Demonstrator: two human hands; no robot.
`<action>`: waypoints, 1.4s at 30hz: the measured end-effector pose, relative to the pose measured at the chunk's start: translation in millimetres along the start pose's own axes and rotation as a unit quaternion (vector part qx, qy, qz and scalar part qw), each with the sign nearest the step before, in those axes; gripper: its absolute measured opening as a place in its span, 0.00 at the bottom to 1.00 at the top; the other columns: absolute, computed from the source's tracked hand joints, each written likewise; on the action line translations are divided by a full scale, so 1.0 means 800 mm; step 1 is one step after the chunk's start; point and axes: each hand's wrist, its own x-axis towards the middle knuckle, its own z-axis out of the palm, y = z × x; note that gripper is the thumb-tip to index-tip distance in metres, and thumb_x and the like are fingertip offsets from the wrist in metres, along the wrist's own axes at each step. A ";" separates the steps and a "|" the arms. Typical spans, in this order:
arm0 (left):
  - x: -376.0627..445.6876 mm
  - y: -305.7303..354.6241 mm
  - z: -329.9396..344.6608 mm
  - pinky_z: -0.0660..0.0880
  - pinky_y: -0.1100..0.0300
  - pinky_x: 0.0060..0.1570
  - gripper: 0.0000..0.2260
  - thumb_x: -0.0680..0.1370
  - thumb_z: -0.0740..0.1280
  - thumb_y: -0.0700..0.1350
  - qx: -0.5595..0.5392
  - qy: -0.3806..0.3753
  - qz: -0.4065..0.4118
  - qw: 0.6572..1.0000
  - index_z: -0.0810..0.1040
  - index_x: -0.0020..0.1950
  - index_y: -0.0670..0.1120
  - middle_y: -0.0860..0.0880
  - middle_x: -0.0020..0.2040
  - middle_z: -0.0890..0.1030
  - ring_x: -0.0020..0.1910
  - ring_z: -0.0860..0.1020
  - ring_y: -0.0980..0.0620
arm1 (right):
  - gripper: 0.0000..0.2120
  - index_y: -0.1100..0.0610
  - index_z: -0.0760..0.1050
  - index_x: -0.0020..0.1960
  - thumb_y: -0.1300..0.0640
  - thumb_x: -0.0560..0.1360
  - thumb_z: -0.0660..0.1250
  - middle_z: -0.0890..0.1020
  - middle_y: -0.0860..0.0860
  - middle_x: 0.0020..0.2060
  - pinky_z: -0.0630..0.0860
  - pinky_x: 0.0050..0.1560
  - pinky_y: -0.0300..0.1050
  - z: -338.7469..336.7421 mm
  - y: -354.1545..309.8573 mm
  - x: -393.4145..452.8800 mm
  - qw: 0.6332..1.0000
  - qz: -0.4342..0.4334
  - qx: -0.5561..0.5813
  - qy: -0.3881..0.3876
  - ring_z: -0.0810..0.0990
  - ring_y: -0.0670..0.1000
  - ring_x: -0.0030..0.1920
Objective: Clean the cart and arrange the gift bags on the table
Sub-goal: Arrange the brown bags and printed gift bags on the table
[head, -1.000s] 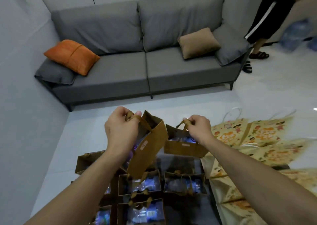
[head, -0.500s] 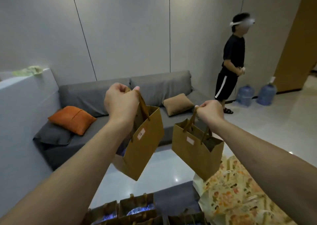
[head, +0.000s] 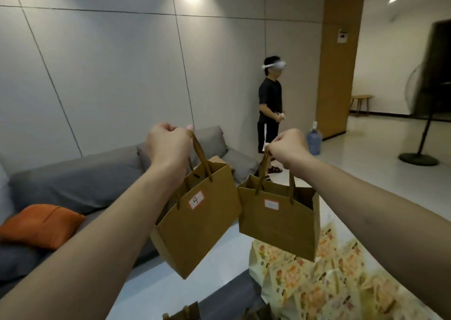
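Observation:
My left hand (head: 168, 144) grips the ribbon handles of a brown paper gift bag (head: 197, 224) that hangs tilted in the air and carries a small white label. My right hand (head: 289, 148) grips the handles of a second brown gift bag (head: 280, 219), which hangs beside the first, also labelled. Both bags are held up in front of me, well above the cart. Only the dark top edge of the cart (head: 239, 293) shows at the bottom, with the rims of more brown bags (head: 185, 313) on it.
Several cream patterned gift bags (head: 317, 283) lie at the lower right. A grey sofa (head: 80, 180) with an orange cushion (head: 41, 224) stands left. A person in black with a white headset (head: 271, 109) stands behind, near a water jug (head: 314, 141) and a fan stand (head: 419, 158).
Both hands lifted the two brown bags up off the cart, and my view swung up and to the right, away from the cart toward the room.

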 end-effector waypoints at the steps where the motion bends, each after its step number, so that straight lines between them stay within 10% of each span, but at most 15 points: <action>1: -0.004 0.003 0.005 0.74 0.57 0.36 0.07 0.80 0.71 0.47 -0.005 -0.012 0.003 1.000 0.76 0.46 0.46 0.48 0.38 0.75 0.35 0.73 0.52 | 0.07 0.61 0.81 0.44 0.57 0.77 0.71 0.81 0.58 0.37 0.77 0.35 0.48 -0.010 0.001 -0.004 1.000 0.001 -0.004 0.000 0.79 0.53 0.36; 10: -0.011 0.025 0.052 0.80 0.49 0.47 0.07 0.78 0.72 0.49 -0.005 -0.060 0.001 0.998 0.78 0.49 0.46 0.48 0.42 0.78 0.40 0.76 0.49 | 0.07 0.61 0.81 0.45 0.56 0.77 0.72 0.81 0.57 0.40 0.79 0.37 0.51 -0.085 0.008 -0.020 0.997 0.030 -0.016 0.064 0.77 0.53 0.35; 20: -0.023 0.017 0.087 0.71 0.62 0.35 0.07 0.80 0.71 0.46 -0.037 -0.099 -0.008 0.994 0.78 0.54 0.45 0.49 0.44 0.78 0.41 0.76 0.55 | 0.07 0.59 0.81 0.45 0.55 0.77 0.72 0.79 0.54 0.39 0.77 0.37 0.46 -0.133 0.019 -0.032 0.995 0.042 -0.034 0.084 0.76 0.51 0.36; 32: -0.031 -0.085 0.121 0.78 0.41 0.54 0.07 0.76 0.72 0.53 0.105 -0.159 -0.002 0.982 0.77 0.43 0.51 0.50 0.40 0.80 0.45 0.80 0.46 | 0.08 0.60 0.81 0.44 0.56 0.78 0.71 0.78 0.53 0.35 0.67 0.30 0.41 -0.064 0.125 -0.088 0.986 0.083 -0.100 -0.108 0.73 0.49 0.33; 42: -0.027 -0.238 0.158 0.77 0.56 0.42 0.06 0.79 0.72 0.49 0.204 -0.234 -0.059 0.949 0.78 0.47 0.48 0.49 0.42 0.80 0.43 0.79 0.51 | 0.08 0.63 0.82 0.42 0.60 0.77 0.72 0.78 0.49 0.31 0.69 0.31 0.38 0.035 0.251 -0.106 0.962 0.117 -0.140 -0.204 0.74 0.43 0.34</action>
